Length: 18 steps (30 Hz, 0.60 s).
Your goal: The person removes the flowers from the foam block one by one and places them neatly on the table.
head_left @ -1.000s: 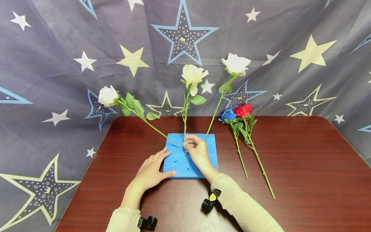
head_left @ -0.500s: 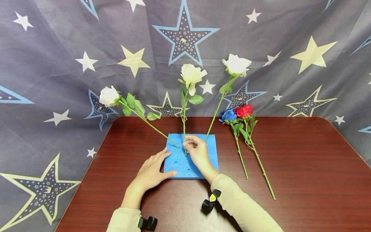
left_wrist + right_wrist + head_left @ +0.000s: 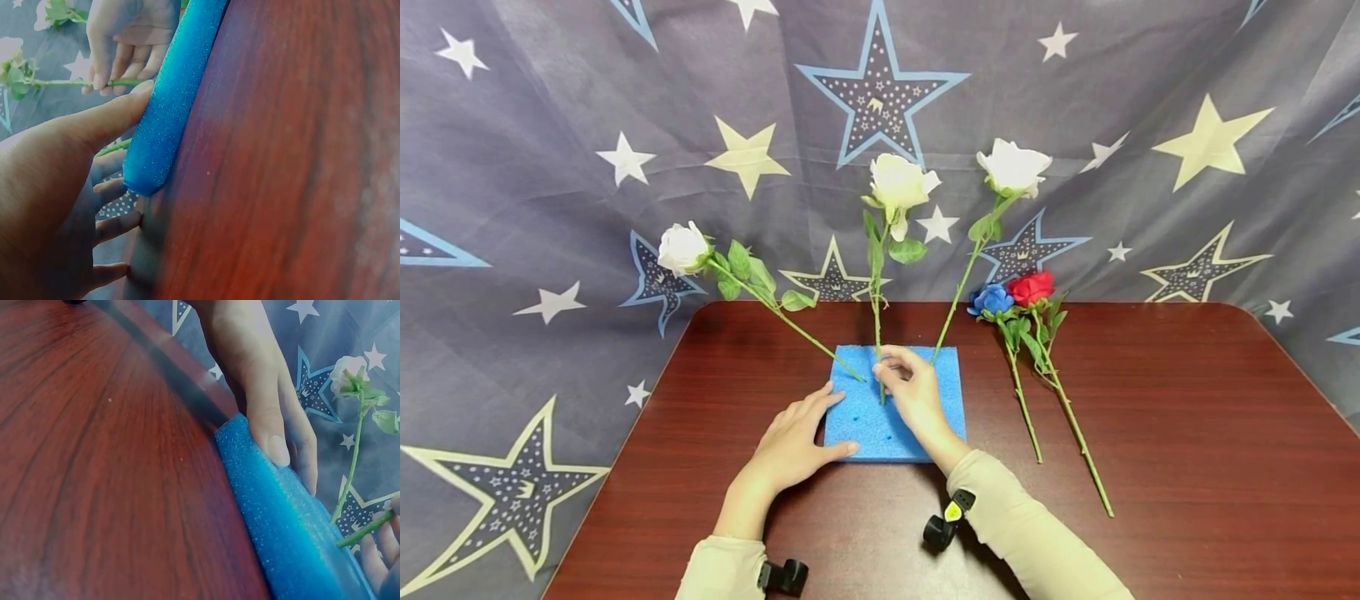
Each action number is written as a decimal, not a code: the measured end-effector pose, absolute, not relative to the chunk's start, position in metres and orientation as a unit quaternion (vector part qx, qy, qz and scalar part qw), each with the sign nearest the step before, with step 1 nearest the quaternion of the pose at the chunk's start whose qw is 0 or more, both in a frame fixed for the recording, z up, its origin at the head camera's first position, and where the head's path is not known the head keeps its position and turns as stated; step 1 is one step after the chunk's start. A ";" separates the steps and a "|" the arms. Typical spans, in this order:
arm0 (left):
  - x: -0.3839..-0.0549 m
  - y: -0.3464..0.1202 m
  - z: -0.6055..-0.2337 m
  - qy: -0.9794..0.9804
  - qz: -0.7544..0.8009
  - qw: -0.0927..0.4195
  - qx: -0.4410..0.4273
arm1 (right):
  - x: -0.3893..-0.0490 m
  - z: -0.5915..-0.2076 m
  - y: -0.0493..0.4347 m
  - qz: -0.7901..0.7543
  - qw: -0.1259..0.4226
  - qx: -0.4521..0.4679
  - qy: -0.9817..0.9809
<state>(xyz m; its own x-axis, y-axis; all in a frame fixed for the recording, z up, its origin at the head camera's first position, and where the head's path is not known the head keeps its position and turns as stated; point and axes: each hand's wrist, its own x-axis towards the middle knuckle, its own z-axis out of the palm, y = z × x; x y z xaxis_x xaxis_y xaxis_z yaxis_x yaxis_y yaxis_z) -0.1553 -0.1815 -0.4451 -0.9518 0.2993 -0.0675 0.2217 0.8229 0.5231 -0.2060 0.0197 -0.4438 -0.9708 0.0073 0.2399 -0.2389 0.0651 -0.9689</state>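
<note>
A blue foam block [image 3: 917, 442] lies on the table, with small holes in its top. My right hand [image 3: 916, 392] pinches the green stem of the middle white rose [image 3: 899, 182] low down, and the stem's bottom end meets the foam. My left hand [image 3: 790, 442] rests at the block's left side, fingers extended, with the thumb on its front left corner; in the left wrist view this thumb [image 3: 119, 112] presses on the foam edge. One white rose [image 3: 683, 248] stands in the foam leaning left, and another white rose [image 3: 1013, 168] leans right behind my right hand.
A blue rose [image 3: 992, 300] and a red rose [image 3: 1032, 287] lie on the dark red wooden table [image 3: 1180, 433], right of the foam, their stems toward the front. A grey star-patterned curtain [image 3: 1075, 92] hangs behind the table's back edge.
The middle white rose has tilted slightly left, then its bloom has risen a little, with my right hand still pinching its stem. My left hand has stayed in place.
</note>
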 end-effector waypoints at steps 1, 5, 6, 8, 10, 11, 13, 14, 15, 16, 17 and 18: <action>-0.155 -0.182 -0.445 0.952 0.264 0.073 0.137 | -0.206 -0.443 0.020 0.676 0.091 0.080 -0.727; -0.155 -0.182 -0.444 0.951 0.265 0.073 0.138 | -0.205 -0.439 0.020 0.671 0.090 0.082 -0.731; -0.155 -0.182 -0.444 0.951 0.266 0.073 0.138 | -0.205 -0.438 0.020 0.670 0.089 0.082 -0.732; -0.154 -0.182 -0.444 0.952 0.265 0.073 0.138 | -0.204 -0.436 0.021 0.669 0.090 0.085 -0.733; -0.154 -0.182 -0.444 0.952 0.265 0.074 0.137 | -0.202 -0.433 0.022 0.668 0.088 0.090 -0.733; -0.155 -0.182 -0.444 0.951 0.265 0.075 0.137 | -0.200 -0.430 0.023 0.667 0.086 0.092 -0.734; -0.155 -0.181 -0.444 0.951 0.265 0.076 0.136 | -0.194 -0.419 0.025 0.667 0.079 0.093 -0.735; -0.155 -0.181 -0.444 0.951 0.266 0.076 0.136 | -0.190 -0.414 0.026 0.667 0.073 0.093 -0.736; -0.155 -0.181 -0.444 0.951 0.266 0.076 0.136 | -0.187 -0.408 0.027 0.666 0.066 0.091 -0.738; -0.155 -0.181 -0.444 0.951 0.266 0.076 0.136 | -0.184 -0.402 0.028 0.663 0.062 0.089 -0.741; -0.155 -0.181 -0.444 0.951 0.265 0.076 0.136 | -0.180 -0.397 0.029 0.662 0.056 0.087 -0.743; -0.155 -0.181 -0.444 0.952 0.265 0.075 0.136 | -0.177 -0.392 0.030 0.662 0.051 0.086 -0.742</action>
